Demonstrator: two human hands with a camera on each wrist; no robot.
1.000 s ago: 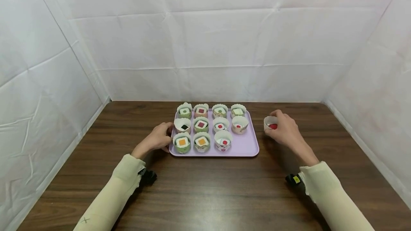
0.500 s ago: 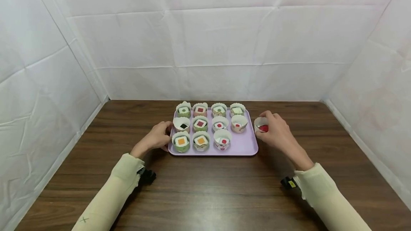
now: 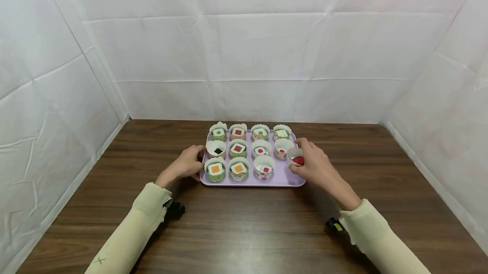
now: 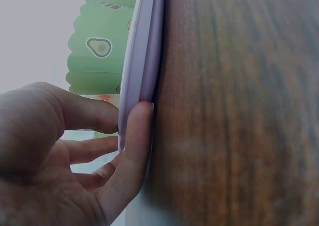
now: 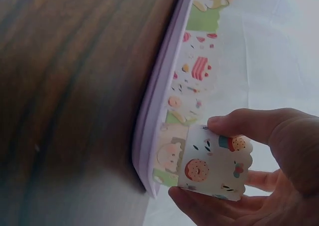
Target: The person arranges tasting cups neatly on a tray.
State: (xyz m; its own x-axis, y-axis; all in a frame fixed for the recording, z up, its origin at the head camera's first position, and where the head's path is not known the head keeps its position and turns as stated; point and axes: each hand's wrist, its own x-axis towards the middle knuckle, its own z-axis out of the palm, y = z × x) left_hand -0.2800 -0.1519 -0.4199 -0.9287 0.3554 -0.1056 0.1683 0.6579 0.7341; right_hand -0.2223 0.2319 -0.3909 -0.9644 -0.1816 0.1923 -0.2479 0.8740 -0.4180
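My right hand (image 3: 316,166) holds a white paper baking cup (image 5: 212,163) printed with a doughnut and a cupcake, pinched between thumb and fingers. Something red (image 3: 298,161) lies inside it. In the head view this cup overlaps the right side of a light purple tray (image 3: 282,179); the right wrist view puts it just above the rim. At the tray's left end, my left hand (image 3: 188,161) grips the rim, with fingers on both sides of it in the left wrist view. Rows of paper cups stand on the tray, including a green one (image 4: 94,46) with an avocado print.
The cups hold square white pieces with coloured centres, such as an orange one (image 3: 215,169) and a black one (image 3: 218,151). A brown wooden table (image 3: 236,231) lies beneath the tray. White sheeting (image 3: 259,49) hangs behind and on both sides.
My right hand has carried the cup leftward, from the table right of the tray to the tray's right side. My left hand stays at the tray's left edge.
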